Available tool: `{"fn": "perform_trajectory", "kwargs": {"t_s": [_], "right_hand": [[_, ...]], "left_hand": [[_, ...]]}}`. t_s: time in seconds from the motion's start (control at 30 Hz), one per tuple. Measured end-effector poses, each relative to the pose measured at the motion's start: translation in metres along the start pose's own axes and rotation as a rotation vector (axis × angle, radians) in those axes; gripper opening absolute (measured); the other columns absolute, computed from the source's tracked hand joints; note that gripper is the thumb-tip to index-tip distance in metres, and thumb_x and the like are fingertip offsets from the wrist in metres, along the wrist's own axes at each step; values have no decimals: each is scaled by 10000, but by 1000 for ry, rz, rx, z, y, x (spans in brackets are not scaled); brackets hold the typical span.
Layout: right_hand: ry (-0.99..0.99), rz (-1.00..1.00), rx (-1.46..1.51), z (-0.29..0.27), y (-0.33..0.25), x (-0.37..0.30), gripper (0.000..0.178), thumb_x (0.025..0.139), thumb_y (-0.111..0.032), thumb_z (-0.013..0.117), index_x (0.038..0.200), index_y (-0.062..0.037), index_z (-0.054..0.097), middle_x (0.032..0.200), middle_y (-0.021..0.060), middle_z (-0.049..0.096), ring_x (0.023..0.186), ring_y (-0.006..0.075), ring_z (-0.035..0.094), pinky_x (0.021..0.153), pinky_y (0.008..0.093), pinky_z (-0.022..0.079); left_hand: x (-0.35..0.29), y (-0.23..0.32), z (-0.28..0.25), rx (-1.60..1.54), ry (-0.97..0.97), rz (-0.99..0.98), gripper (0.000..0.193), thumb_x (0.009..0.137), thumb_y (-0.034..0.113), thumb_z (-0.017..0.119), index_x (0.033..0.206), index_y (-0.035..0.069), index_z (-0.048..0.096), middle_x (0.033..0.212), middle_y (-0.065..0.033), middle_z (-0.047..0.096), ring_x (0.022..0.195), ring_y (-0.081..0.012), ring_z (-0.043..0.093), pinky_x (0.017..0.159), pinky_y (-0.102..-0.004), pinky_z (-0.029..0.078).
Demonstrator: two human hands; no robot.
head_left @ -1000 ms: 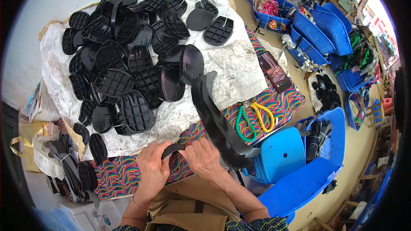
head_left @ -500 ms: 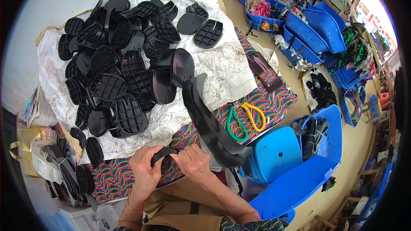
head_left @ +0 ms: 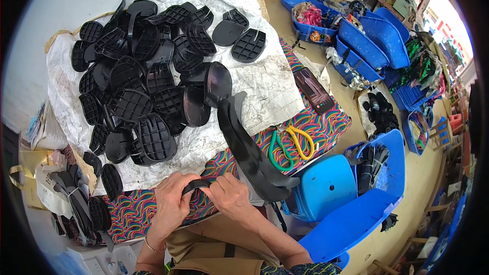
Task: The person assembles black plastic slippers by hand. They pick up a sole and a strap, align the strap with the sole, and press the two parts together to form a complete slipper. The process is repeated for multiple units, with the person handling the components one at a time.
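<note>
Both my hands hold a short black curved strip (head_left: 195, 185) above the near edge of the table. My left hand (head_left: 170, 197) pinches one end between thumb and fingers, and my right hand (head_left: 228, 194) grips the other end, so the strip arches between them. Just beyond my hands lies a heap of black heel-shaped pieces (head_left: 154, 135), many with gridded undersides, on a dirty white sheet (head_left: 265, 97). Long black strips (head_left: 244, 147) lie just past my right hand and hang over the table edge. What my fingertips cover of the held strip is hidden.
A tool with green and yellow looped handles (head_left: 311, 145) and a phone (head_left: 314, 90) lie on the patterned cloth. Right of the table stand a blue stool (head_left: 318, 188) and a large blue tub (head_left: 351, 224). Bundled black strips (head_left: 76, 201) sit at the left.
Both hands keep their grip on the black strip, with only a slight shift of the fingers. The whole view has moved slightly.
</note>
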State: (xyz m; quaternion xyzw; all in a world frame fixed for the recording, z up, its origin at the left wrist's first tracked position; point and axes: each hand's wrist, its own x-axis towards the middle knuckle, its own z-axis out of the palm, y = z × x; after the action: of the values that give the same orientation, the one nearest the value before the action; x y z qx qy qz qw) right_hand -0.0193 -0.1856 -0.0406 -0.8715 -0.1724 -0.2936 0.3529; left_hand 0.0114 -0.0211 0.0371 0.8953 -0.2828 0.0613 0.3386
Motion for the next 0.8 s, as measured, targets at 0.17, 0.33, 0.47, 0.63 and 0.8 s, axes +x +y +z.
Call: {"fn": "perform_trajectory", "kwargs": {"t_s": [0.17, 0.33, 0.47, 0.63, 0.8], "right_hand": [[4, 15, 6, 3, 2, -4, 282, 810, -175, 769, 730, -77, 518, 713, 65, 473, 679, 235, 505, 549, 359, 442], [-61, 54, -64, -8, -5, 0, 242, 824, -203, 754, 798, -66, 556, 767, 58, 481, 730, 228, 523, 606, 354, 466], [-9, 19, -86, -19, -11, 12, 219, 843, -190, 716, 957, -37, 609, 864, 66, 512, 806, 226, 548, 663, 341, 487], [7, -153, -24, -15, -2, 11, 239, 850, -158, 684, 1031, -14, 622, 923, 82, 547, 828, 226, 558, 682, 332, 494], [-43, -120, -130, -12, -3, 3, 168, 850, -168, 706, 845, -56, 582, 818, 60, 505, 769, 209, 549, 617, 338, 477]], "left_hand": [[-3, -1, 3, 24, 7, -4, 332, 750, -33, 683, 1060, 83, 663, 755, -109, 516, 680, -323, 545, 621, -414, 404], [-5, 2, 1, 28, 16, -16, 336, 749, -29, 689, 1066, 81, 666, 754, -105, 511, 680, -316, 541, 623, -408, 404], [-6, 1, 0, -4, 18, -33, 320, 749, -49, 681, 1051, 57, 666, 768, -111, 532, 687, -311, 549, 628, -397, 414], [-8, 1, -1, -20, 23, -36, 296, 754, -82, 670, 1031, 21, 671, 795, -124, 581, 693, -296, 566, 623, -370, 425], [-13, -1, 0, -35, 58, -52, 319, 729, -53, 687, 1031, 49, 692, 765, -111, 551, 672, -296, 542, 617, -384, 413]]}}
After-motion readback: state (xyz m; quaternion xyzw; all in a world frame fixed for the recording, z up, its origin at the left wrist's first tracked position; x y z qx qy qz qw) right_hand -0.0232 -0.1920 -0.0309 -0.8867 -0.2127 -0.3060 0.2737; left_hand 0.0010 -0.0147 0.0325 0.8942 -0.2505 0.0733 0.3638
